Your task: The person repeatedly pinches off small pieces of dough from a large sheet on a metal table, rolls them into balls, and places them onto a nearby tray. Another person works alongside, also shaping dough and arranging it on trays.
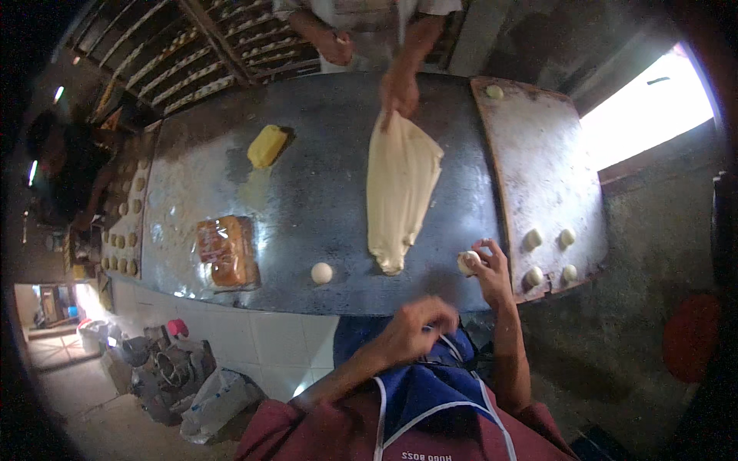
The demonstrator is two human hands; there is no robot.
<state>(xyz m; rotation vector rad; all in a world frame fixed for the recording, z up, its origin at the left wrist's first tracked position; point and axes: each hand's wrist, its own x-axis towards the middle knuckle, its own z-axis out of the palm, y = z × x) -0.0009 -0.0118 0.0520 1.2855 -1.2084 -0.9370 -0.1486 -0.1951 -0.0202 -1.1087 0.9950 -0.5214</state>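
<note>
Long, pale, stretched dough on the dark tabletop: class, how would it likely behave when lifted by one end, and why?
The long, pale, stretched dough would probably droop rather than stay stiff: soft lengthwise creases show. It may stretch further, since it narrows toward the co-worker's hand. Lying broad and elongated, it seems unlikely to roll.

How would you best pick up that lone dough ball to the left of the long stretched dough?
I'd probably take the dough ball by its rounded sides, thumb opposite fingers, coming from above and the near edge of the table. It looks round and lies close to that edge, beside nothing that blocks its sides.
</note>
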